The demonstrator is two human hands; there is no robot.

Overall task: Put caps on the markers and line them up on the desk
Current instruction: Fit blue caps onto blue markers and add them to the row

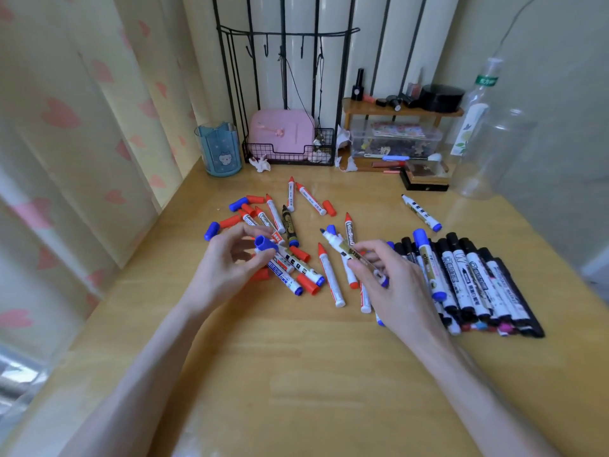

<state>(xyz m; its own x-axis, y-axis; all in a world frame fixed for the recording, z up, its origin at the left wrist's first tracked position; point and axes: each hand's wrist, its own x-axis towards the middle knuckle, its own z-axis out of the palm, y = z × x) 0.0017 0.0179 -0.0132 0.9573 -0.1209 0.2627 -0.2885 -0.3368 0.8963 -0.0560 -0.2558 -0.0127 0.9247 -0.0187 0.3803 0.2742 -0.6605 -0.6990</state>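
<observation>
My left hand (227, 262) pinches a loose blue cap (265, 244), its open end facing up. My right hand (392, 278) grips an uncapped blue marker (342, 247), tip pointing up-left toward the cap; the two are apart. Between and behind my hands lies a scattered pile of uncapped red and blue markers (326, 275) and loose red caps (303, 253) and blue caps (211, 230). To the right, a row of capped markers (468, 282) lies side by side on the wooden desk (296, 357), mostly with black caps. One uncapped marker (421, 212) lies alone farther back right.
At the back stand a blue pen cup (219, 150), a black wire rack with a pink case (280, 133), a small wooden shelf with boxes (398, 136) and clear plastic bottles (478, 136). A curtain (66, 143) hangs on the left.
</observation>
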